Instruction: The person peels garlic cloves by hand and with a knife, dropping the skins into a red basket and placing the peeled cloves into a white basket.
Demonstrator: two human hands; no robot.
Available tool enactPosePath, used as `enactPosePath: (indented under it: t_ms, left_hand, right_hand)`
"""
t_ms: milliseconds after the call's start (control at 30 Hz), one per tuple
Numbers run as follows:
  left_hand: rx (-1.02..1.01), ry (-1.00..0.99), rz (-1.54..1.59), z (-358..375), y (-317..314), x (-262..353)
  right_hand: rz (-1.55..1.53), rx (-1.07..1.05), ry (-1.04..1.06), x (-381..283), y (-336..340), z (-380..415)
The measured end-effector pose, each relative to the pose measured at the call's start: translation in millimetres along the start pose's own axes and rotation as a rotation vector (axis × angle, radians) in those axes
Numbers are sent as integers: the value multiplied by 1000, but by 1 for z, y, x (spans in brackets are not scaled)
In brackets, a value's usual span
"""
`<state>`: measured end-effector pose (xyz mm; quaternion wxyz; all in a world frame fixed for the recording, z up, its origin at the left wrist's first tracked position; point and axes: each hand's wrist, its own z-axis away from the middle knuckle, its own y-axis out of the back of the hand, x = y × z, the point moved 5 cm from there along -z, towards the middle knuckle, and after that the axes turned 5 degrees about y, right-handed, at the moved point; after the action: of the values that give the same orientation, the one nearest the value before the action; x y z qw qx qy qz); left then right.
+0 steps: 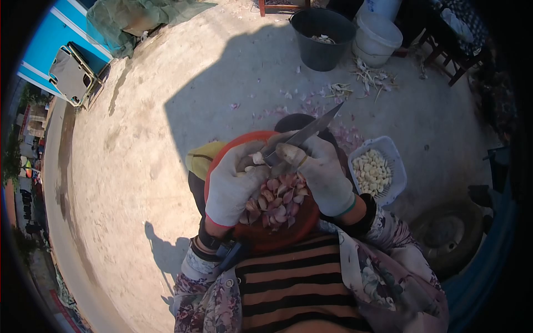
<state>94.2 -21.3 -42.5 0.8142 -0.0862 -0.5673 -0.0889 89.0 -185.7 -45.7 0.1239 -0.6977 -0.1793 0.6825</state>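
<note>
My left hand (pixel 230 180), in a white glove, pinches a garlic clove (pixel 257 158) between thumb and fingers. Gloved as well, my right hand (pixel 326 172) grips a knife (pixel 315 127), its wide pointed blade angled up and to the right. The part of the knife near the thumb lies close beside the clove. Below both hands, a red basin (pixel 250 237) on my lap holds a heap of unpeeled garlic cloves (pixel 277 202) with purplish skins. To the right of my right hand, a white plastic basket (pixel 397 186) contains peeled garlic cloves (pixel 371 171).
A dark bucket (pixel 323 53) and a white bucket (pixel 377 41) stand ahead. Garlic skins (pixel 311 105) and dry stalks (pixel 373 77) litter the concrete. A tyre (pixel 444 233) lies at right, a folding chair (pixel 75 77) stands far left, and a dark stool (pixel 452 53) is at upper right.
</note>
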Motion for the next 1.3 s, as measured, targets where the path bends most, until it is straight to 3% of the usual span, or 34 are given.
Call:
enactPosePath:
  t_ms: [100,300,400,500,600,700,800,1000,1200,1300]
  left_hand:
    - [151,-192,-216,3,2,9]
    - [184,-113,-358,4,5,10]
    - [-47,106,114,6,16,1]
    - [-131,44,302,8,14,0]
    - [-146,51,316,7,15,-2]
    - [-188,74,259,5,16,-2]
    - [-25,60,163,6,10,6]
    - [74,56,147,7,11,-4]
    - [199,-97,-97,14,6,11]
    - [273,-122,-424,12,5,15]
  right_hand:
    - [-3,-9,-8,2,-4,1]
    - [277,-54,95,-14,-5,0]
    - [195,-77,-14,-18,-2,2]
    - [70,-150,-158,-10,4,2]
    - [-8,-290,-328,-6,-3,3]
    - [34,-343,-342,-8,-9,2]
    - [54,-286,-313,-4,-11,3]
    - [67,-212,-161,4,-13,4]
    - [78,-85,-118,-1,-3,4]
    - [106,-25,33,-12,-3,1]
